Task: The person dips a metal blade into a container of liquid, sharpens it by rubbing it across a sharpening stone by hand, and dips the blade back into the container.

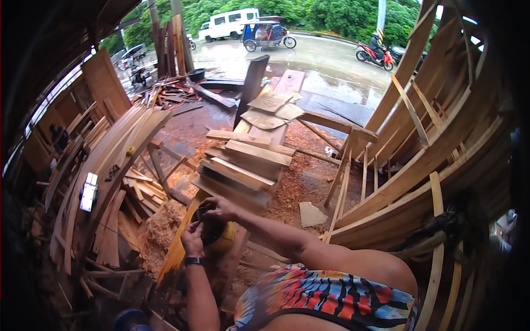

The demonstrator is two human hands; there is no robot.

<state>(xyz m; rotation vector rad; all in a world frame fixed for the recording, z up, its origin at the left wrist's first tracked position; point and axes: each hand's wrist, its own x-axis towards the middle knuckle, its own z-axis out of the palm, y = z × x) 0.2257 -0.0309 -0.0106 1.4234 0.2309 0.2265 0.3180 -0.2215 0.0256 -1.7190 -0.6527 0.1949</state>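
Observation:
My left hand (193, 240), with a dark watch at the wrist, has its fingers closed at a small dark flat piece (202, 212). My right hand (218, 208) pinches the upper part of the same piece from the other side. Just beneath both hands is a yellow-and-black object (224, 240), perhaps a power tool, partly hidden by them. It sits by a long plank (179, 248). Beyond my hands lies a stack of short boards (243, 168), with several thin flat wood pieces (271, 109) farther along.
Wood shavings (165, 223) cover the ground. Long boards lean at left (118, 149) and a timber frame (408, 187) stands at right. A phone-like bright device (88, 192) rests on the left boards. On the wet road (326, 52) are a van, a tricycle and a motorcycle rider.

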